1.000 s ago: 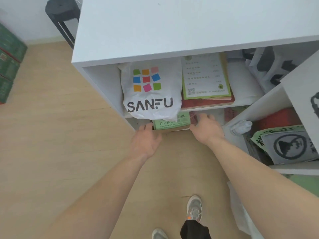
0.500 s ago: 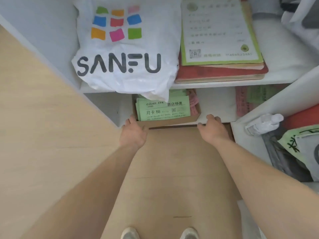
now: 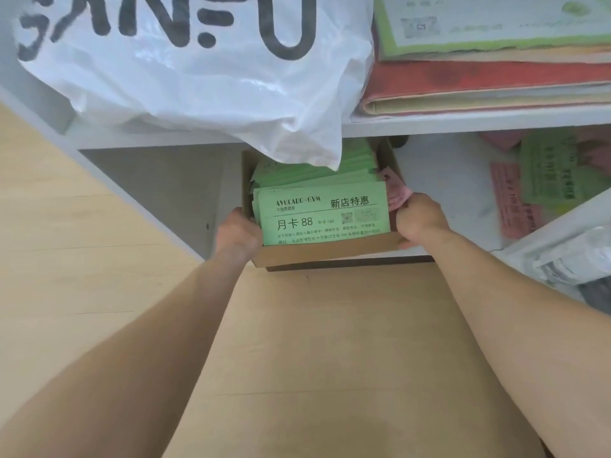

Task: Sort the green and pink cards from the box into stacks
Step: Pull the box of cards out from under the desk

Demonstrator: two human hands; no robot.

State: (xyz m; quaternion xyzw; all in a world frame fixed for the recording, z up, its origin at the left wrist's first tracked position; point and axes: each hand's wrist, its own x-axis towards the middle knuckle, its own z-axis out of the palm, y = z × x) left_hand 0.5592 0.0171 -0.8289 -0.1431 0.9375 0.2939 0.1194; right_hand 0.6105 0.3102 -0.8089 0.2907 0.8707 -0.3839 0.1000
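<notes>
**A:** Where does the box stand?

**B:** The cardboard box sits at the front edge of a white cabinet's lower compartment, directly beneath the upper shelf. A white plastic bag with large dark lettering slumps on that shelf. One corner of it hangs down over the back of the box.

**A:** And the hands?

**B:** Both are on it. The left hand is curled round the near left corner, its fingertips hidden by the box wall. The right hand grips the right wall — fingers hooked over the rim, touching the pink cards.

**A:** What is inside?

**B:** Mostly green cards, lying in a loose, fanned pile. The top one carries black print and a small square code. The pink cards are squeezed along the right side, with only their edges showing.

**A:** Anything else around?

**B:** A stack of folders — red, cream and green-edged — lies on the upper shelf just right of the bag. Further right in the lower compartment, loose cards of both colours lie scattered, well apart from the box. Crumpled plastic wrap shows at the far right edge. A pale wood floor runs beneath both bare forearms.
</notes>
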